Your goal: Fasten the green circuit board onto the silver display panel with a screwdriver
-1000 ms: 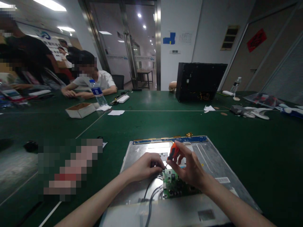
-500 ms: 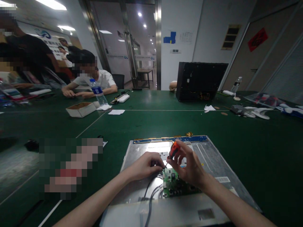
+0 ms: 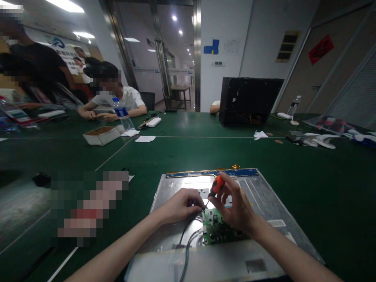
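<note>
A silver metal panel point(image 3: 258, 239) lies on the green table, with a blue strip board point(image 3: 246, 172) along its far edge. On the panel is a green circuit board point(image 3: 216, 231), partly hidden by my right hand point(image 3: 239, 207). That hand grips a red and black screwdriver point(image 3: 217, 185), its shaft slanting down to the board's upper left corner. My left hand point(image 3: 183, 205) is closed at the same corner, fingertips pinched beside the screwdriver tip; what they hold is too small to name. Dark cables point(image 3: 187, 250) run from the board's left side toward me.
Across the green table point(image 3: 182, 154) stand a black box-shaped device point(image 3: 251, 100), an open carton point(image 3: 101, 136) and a water bottle point(image 3: 122, 115). A person in a white shirt point(image 3: 132, 98) sits at the far left. Grey and white parts point(image 3: 317, 140) lie at the right.
The view has shifted very slightly. Both hands stay at the board's corner, and the screwdriver handle is turned a little in my right fingers.
</note>
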`<state>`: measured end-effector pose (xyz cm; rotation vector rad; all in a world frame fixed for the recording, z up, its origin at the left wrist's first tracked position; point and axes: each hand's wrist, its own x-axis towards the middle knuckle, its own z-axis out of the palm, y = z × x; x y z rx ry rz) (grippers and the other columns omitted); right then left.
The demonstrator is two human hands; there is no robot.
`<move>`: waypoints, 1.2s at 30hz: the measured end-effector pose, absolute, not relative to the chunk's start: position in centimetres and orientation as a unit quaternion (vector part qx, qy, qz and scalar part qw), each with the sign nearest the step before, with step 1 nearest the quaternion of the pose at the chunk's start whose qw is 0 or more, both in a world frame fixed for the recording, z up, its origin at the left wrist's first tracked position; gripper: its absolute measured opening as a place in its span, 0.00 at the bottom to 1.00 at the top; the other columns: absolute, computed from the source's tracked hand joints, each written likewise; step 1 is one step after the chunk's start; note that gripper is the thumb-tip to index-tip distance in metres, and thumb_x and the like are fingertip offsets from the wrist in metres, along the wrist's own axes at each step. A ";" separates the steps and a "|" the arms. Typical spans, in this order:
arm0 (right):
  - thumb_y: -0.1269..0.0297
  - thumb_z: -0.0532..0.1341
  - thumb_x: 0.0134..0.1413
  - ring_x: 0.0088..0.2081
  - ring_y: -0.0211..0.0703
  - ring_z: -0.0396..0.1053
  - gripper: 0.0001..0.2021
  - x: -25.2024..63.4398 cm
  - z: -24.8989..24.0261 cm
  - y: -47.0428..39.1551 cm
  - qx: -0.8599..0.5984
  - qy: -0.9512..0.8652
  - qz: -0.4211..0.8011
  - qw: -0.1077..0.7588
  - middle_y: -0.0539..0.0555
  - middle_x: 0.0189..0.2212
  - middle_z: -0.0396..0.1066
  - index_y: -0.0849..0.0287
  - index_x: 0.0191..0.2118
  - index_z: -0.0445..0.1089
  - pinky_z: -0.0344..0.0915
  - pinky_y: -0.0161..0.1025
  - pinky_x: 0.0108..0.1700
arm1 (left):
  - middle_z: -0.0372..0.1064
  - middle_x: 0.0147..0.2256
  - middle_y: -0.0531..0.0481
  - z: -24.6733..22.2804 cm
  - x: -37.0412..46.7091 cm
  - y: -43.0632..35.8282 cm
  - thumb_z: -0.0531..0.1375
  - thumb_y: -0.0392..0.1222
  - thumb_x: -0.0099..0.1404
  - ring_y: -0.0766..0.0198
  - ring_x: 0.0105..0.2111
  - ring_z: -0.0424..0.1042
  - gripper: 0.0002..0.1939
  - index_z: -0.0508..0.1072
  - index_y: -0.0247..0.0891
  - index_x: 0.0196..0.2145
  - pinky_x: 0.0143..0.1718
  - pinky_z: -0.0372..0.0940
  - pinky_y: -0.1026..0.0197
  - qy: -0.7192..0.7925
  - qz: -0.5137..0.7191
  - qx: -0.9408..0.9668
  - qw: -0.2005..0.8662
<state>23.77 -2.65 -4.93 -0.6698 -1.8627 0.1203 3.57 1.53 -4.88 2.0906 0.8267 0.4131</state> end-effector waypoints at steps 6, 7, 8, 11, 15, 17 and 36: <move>0.68 0.59 0.60 0.21 0.35 0.66 0.33 23.9 -5.0 -2.7 -0.280 -0.792 0.038 0.542 0.51 0.32 0.71 0.52 0.66 0.43 0.65 0.32 0.18 | 0.69 0.27 0.55 -4.8 3.6 1.6 0.61 0.29 0.59 0.66 0.28 0.65 0.06 0.76 0.36 0.30 0.31 0.59 0.66 0.324 0.165 0.832 0.420; 0.70 0.58 0.59 0.22 0.36 0.67 0.33 23.9 -4.8 -2.8 -0.280 -0.793 0.044 0.540 0.52 0.33 0.71 0.53 0.66 0.43 0.65 0.32 0.19 | 0.69 0.27 0.55 -4.8 3.6 1.6 0.61 0.29 0.59 0.66 0.28 0.65 0.06 0.77 0.36 0.30 0.32 0.59 0.66 0.323 0.168 0.831 0.421; 0.71 0.57 0.59 0.23 0.36 0.68 0.34 23.9 -4.7 -2.9 -0.279 -0.794 0.051 0.537 0.54 0.34 0.72 0.54 0.67 0.42 0.66 0.33 0.19 | 0.69 0.27 0.55 -4.9 3.6 1.6 0.61 0.29 0.58 0.66 0.28 0.65 0.06 0.77 0.37 0.30 0.32 0.59 0.66 0.322 0.172 0.830 0.422; 0.75 0.55 0.59 0.25 0.38 0.70 0.34 23.8 -4.4 -3.2 -0.273 -0.798 0.066 0.533 0.57 0.37 0.72 0.57 0.67 0.41 0.67 0.33 0.20 | 0.69 0.28 0.54 -5.0 3.6 1.5 0.61 0.30 0.59 0.66 0.29 0.66 0.05 0.77 0.36 0.31 0.33 0.60 0.65 0.321 0.180 0.827 0.426; 0.74 0.56 0.59 0.23 0.37 0.69 0.34 23.8 -4.6 -3.0 -0.281 -0.791 0.055 0.541 0.54 0.34 0.72 0.56 0.67 0.42 0.65 0.32 0.20 | 0.69 0.29 0.54 -5.1 3.4 1.6 0.61 0.30 0.60 0.65 0.30 0.66 0.05 0.77 0.37 0.32 0.32 0.60 0.65 0.319 0.169 0.830 0.425; 0.73 0.58 0.59 0.22 0.35 0.67 0.34 23.9 -4.9 -2.9 -0.287 -0.785 0.048 0.547 0.51 0.32 0.71 0.55 0.66 0.43 0.64 0.32 0.19 | 0.69 0.28 0.54 -5.0 3.4 1.6 0.61 0.30 0.60 0.65 0.29 0.66 0.06 0.77 0.37 0.33 0.32 0.59 0.65 0.320 0.165 0.832 0.422; 0.71 0.58 0.59 0.21 0.34 0.66 0.33 23.9 -4.9 -2.8 -0.281 -0.789 0.042 0.545 0.51 0.34 0.70 0.53 0.66 0.44 0.63 0.31 0.19 | 0.69 0.28 0.55 -4.9 3.6 1.7 0.61 0.29 0.59 0.66 0.28 0.65 0.07 0.77 0.37 0.32 0.32 0.59 0.65 0.322 0.170 0.830 0.423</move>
